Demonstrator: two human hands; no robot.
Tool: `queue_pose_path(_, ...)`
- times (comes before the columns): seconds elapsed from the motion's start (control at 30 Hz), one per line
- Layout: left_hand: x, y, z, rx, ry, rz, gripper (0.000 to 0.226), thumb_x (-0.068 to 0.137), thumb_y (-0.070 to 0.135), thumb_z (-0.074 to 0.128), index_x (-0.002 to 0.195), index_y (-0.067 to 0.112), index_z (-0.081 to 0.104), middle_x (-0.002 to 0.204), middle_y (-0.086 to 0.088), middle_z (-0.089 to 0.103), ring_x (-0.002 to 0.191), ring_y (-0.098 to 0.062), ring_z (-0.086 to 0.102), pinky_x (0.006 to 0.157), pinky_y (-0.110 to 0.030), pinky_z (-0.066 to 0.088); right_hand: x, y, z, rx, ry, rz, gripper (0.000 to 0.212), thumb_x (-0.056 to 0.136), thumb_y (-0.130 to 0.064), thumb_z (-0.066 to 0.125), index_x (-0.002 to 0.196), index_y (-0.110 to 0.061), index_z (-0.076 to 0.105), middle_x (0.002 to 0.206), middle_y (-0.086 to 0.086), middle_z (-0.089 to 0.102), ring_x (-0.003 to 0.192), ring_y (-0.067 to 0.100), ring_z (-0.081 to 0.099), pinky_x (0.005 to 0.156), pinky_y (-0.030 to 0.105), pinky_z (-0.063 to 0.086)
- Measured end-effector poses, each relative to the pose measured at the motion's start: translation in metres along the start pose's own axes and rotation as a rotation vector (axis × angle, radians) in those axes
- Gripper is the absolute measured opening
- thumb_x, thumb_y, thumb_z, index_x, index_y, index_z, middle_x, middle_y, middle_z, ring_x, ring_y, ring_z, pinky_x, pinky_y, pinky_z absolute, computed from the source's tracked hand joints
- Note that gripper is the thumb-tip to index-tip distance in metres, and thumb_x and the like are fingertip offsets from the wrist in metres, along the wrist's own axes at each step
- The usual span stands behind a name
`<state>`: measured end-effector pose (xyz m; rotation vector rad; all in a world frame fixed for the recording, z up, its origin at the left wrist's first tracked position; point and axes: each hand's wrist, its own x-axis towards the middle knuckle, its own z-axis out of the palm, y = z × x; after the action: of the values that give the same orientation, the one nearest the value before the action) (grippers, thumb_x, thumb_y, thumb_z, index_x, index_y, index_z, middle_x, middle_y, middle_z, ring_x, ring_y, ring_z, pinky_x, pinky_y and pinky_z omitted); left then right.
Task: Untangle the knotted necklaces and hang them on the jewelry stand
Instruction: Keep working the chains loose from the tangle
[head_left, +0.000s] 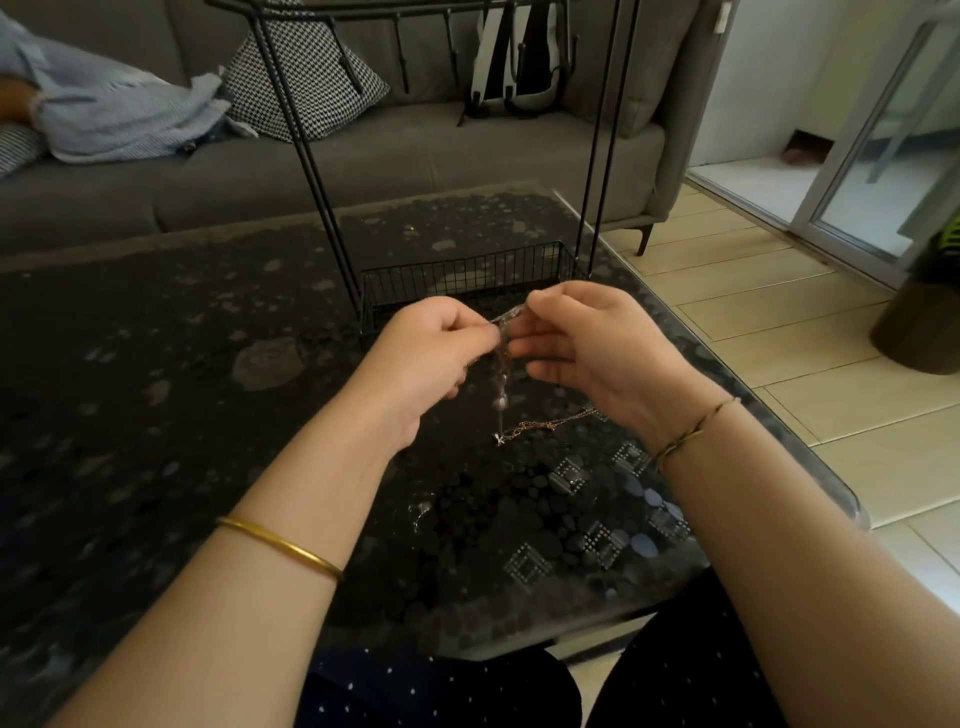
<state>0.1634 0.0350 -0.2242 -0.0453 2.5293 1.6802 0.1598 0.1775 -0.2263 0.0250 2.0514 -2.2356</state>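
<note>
A tangle of thin necklaces hangs between my two hands above the dark table. My left hand pinches the chains from the left, and my right hand pinches them from the right, fingertips almost touching. Beads and a small silver pendant dangle down to the tabletop. A gold-coloured chain trails from there to the right, lying on the table under my right wrist. The black wire jewelry stand rises just behind my hands, with a basket base and hooks along its top bar; no necklace hangs on it.
The table has a dark pebble-patterned glass top; its right edge runs close to my right arm. A grey sofa with a patterned cushion, folded cloth and a bag stands behind the stand. Tiled floor and a sliding door are at right.
</note>
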Motion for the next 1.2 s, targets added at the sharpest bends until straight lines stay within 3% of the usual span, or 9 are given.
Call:
queue_pose_path(0.13, -0.004, 0.006, 0.001, 0.105, 0.021, 0.027, 0.008, 0.089, 0.018, 0.058, 0.087, 0.014, 0.064, 0.065, 0.004, 0.051, 0.061, -0.011, 0.046, 0.058, -0.025, 0.037, -0.002, 0.004, 0.007, -0.033, 0.023, -0.010, 0.018, 0.098, -0.015, 0.042, 0.084, -0.011, 0.052, 0.076, 0.005, 0.061, 0.069, 0.014, 0.060, 0.062, 0.027, 0.048)
queue_pose_path(0.27, -0.011, 0.011, 0.004, 0.266, -0.014, 0.013, 0.017, 0.092, 0.025, 0.052, 0.079, 0.015, 0.059, 0.067, 0.001, 0.052, 0.062, -0.012, 0.048, 0.060, -0.028, 0.038, -0.011, 0.004, 0.007, -0.046, 0.034, -0.019, 0.016, 0.099, -0.017, 0.042, 0.086, -0.011, 0.051, 0.073, 0.002, 0.062, 0.070, 0.015, 0.064, 0.070, 0.031, 0.055)
queue_pose_path(0.4, -0.017, 0.017, 0.011, 0.261, 0.020, 0.026, 0.024, 0.097, 0.026, 0.048, 0.077, 0.016, 0.059, 0.065, 0.002, 0.056, 0.064, -0.012, 0.052, 0.059, -0.027, 0.038, -0.020, 0.004, 0.007, -0.005, 0.046, 0.017, 0.014, 0.100, -0.017, 0.040, 0.091, -0.010, 0.048, 0.069, 0.002, 0.060, 0.067, 0.018, 0.061, 0.074, 0.036, 0.056)
queue_pose_path(0.53, -0.018, 0.021, 0.018, 0.039, 0.154, 0.030, 0.017, 0.093, 0.023, 0.054, 0.082, 0.014, 0.062, 0.063, 0.002, 0.057, 0.066, -0.012, 0.055, 0.066, -0.029, 0.046, -0.030, 0.001, 0.009, 0.086, -0.049, 0.036, 0.016, 0.100, -0.019, 0.042, 0.096, -0.008, 0.053, 0.069, 0.004, 0.059, 0.062, 0.016, 0.056, 0.062, 0.030, 0.046)
queue_pose_path(0.63, -0.015, 0.018, 0.017, -0.202, 0.202, -0.011, 0.008, 0.091, 0.017, 0.057, 0.087, 0.014, 0.064, 0.055, 0.004, 0.054, 0.067, -0.013, 0.059, 0.073, -0.032, 0.053, -0.032, 0.006, 0.008, 0.056, -0.120, 0.040, 0.010, 0.094, -0.009, 0.051, 0.088, -0.006, 0.057, 0.072, 0.004, 0.056, 0.058, 0.010, 0.050, 0.061, 0.025, 0.045)
queue_pose_path(0.87, -0.009, 0.014, 0.005, -0.647, 0.123, -0.151, 0.017, 0.094, 0.008, 0.049, 0.083, 0.017, 0.058, 0.047, 0.008, 0.043, 0.051, -0.007, 0.049, 0.057, -0.023, 0.043, -0.025, 0.007, 0.004, 0.085, -0.132, 0.113, 0.013, 0.087, -0.002, 0.059, 0.076, -0.008, 0.057, 0.073, 0.007, 0.061, 0.067, 0.017, 0.062, 0.070, 0.031, 0.053)
queue_pose_path(0.93, -0.007, 0.011, 0.001, -0.604, 0.093, -0.144, 0.016, 0.094, 0.009, 0.048, 0.084, 0.017, 0.058, 0.044, 0.010, 0.041, 0.046, -0.005, 0.042, 0.051, -0.021, 0.036, -0.022, 0.008, 0.003, 0.057, -0.129, 0.129, 0.014, 0.087, -0.004, 0.061, 0.075, -0.012, 0.058, 0.077, 0.006, 0.065, 0.075, 0.018, 0.065, 0.078, 0.035, 0.053)
queue_pose_path(1.03, -0.006, 0.005, -0.001, -0.333, 0.113, -0.088, 0.012, 0.093, 0.011, 0.051, 0.088, 0.015, 0.061, 0.049, 0.009, 0.043, 0.045, -0.006, 0.037, 0.046, -0.021, 0.032, -0.019, 0.008, 0.000, -0.037, -0.063, 0.100, 0.012, 0.087, -0.009, 0.062, 0.077, -0.013, 0.060, 0.080, 0.004, 0.069, 0.080, 0.017, 0.068, 0.084, 0.037, 0.053)
queue_pose_path(1.2, -0.004, 0.003, 0.001, -0.013, 0.142, 0.013, 0.009, 0.091, 0.021, 0.057, 0.088, 0.015, 0.064, 0.068, 0.004, 0.051, 0.060, -0.009, 0.045, 0.055, -0.025, 0.035, -0.016, 0.006, -0.003, -0.006, -0.009, 0.064, 0.014, 0.090, -0.010, 0.058, 0.076, -0.012, 0.058, 0.082, 0.007, 0.067, 0.083, 0.021, 0.066, 0.084, 0.037, 0.053)
